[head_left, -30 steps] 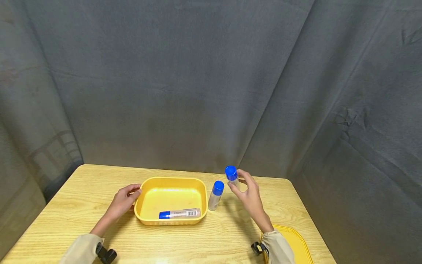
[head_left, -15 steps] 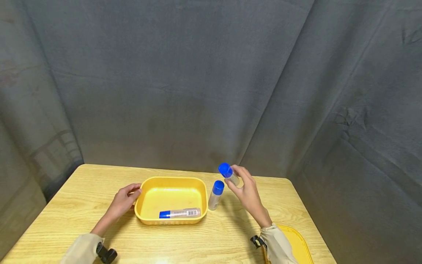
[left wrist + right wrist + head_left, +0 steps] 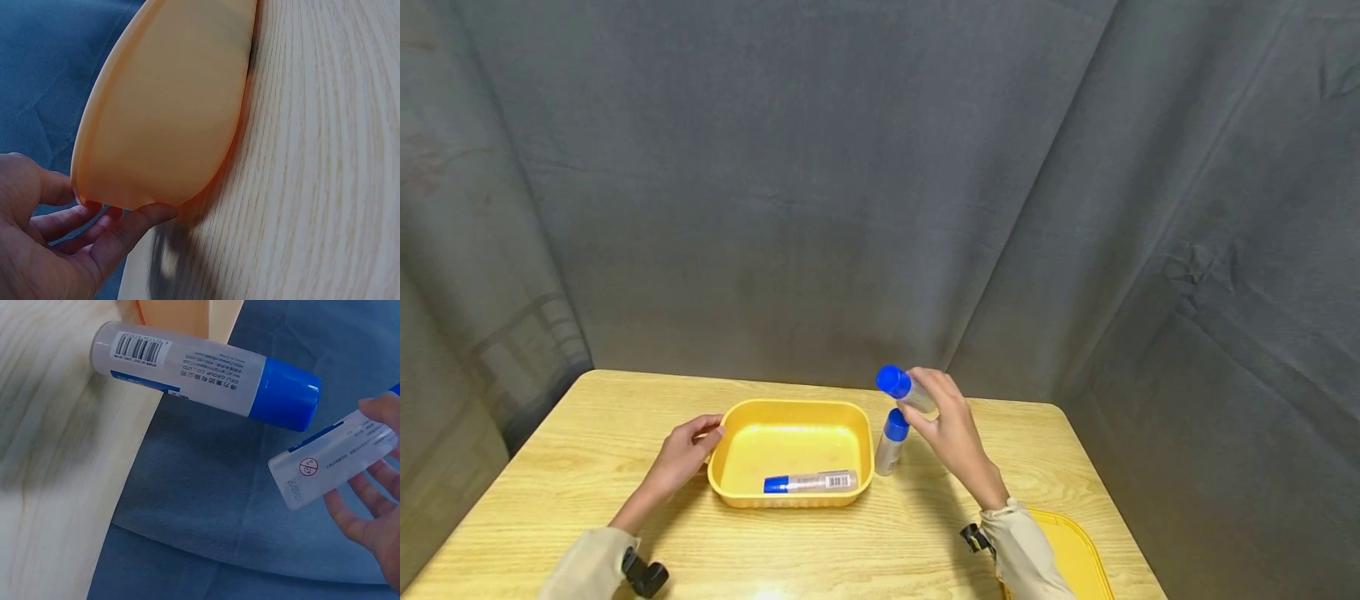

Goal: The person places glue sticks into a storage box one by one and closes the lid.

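My two hands are well apart, each with something in its grasp. My left hand (image 3: 680, 454) grips the left end of a yellow tub (image 3: 790, 450), with the thumb on the outer wall and the fingers up by the rim, as the left wrist view shows. The tub stands open and upright on the wooden table (image 3: 850, 550). In it lies one bottle (image 3: 810, 482) on its side, along the front wall, its blue cap to the left and its barcode facing up; the rest of the floor around it is bare yellow.

Just beside the tub's right wall a second bottle (image 3: 889, 452) stands upright on the table, blue cap on top; whether it touches the wall I cannot tell. It is see-through, with a barcode and small print on its side.

My right hand (image 3: 949, 429) pinches a third bottle (image 3: 912, 391) between thumb and fingers, raised off the table and tilted, its blue cap pointing left, near the standing one. How full the bottles are I cannot tell.

Partly under my right sleeve (image 3: 1024, 550) lies a flat yellow lid (image 3: 1070, 550), cut off by the edge of view. A grey curtain (image 3: 850, 208) hangs behind the table.
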`<action>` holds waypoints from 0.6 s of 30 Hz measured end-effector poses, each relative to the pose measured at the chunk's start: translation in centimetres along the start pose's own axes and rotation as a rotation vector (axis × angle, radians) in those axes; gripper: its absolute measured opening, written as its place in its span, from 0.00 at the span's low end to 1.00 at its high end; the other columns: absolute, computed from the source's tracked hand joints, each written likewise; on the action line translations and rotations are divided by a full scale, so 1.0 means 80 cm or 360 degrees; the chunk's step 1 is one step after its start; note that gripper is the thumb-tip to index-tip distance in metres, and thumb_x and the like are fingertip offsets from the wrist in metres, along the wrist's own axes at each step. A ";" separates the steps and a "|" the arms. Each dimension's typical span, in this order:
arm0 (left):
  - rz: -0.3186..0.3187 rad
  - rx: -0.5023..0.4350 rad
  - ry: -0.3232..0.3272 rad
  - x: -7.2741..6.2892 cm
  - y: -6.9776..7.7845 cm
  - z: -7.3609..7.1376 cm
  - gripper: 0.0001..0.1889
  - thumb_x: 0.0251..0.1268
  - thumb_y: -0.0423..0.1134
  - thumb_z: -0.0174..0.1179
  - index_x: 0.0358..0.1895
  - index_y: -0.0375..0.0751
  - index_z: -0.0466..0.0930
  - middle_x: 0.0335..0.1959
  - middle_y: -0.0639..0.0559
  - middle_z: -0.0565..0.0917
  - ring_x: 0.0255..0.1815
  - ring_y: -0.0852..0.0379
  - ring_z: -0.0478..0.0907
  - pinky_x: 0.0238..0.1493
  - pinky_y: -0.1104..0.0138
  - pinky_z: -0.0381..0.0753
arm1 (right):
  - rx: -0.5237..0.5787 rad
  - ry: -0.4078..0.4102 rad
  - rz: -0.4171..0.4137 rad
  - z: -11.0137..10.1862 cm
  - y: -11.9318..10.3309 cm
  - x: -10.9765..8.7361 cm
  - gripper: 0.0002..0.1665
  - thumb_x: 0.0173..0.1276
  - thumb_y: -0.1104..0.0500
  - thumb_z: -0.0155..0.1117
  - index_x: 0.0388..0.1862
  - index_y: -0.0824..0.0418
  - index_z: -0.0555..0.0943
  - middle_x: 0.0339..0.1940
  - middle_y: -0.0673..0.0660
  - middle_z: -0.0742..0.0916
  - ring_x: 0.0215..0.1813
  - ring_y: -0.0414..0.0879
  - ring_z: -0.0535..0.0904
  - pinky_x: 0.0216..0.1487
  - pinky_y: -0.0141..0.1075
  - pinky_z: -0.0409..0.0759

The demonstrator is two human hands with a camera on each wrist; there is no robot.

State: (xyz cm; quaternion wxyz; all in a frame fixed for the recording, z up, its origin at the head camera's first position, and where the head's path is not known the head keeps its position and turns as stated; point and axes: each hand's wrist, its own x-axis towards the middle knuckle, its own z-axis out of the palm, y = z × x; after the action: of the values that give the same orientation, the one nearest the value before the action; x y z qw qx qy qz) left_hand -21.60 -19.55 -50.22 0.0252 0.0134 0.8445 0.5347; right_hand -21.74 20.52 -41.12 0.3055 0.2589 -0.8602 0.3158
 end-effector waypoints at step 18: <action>-0.0015 -0.0035 -0.0005 -0.003 0.001 0.001 0.24 0.85 0.37 0.50 0.72 0.22 0.68 0.66 0.24 0.75 0.61 0.34 0.81 0.38 0.64 0.88 | -0.0133 -0.0072 -0.0232 0.012 -0.020 0.009 0.27 0.64 0.63 0.78 0.62 0.61 0.84 0.56 0.56 0.87 0.59 0.52 0.81 0.59 0.51 0.80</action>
State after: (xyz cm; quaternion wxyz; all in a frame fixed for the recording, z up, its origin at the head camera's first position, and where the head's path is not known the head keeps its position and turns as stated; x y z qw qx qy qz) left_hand -21.39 -19.46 -50.17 0.0293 0.0099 0.8386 0.5439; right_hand -21.58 18.63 -40.57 0.3185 0.3149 -0.8583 0.2505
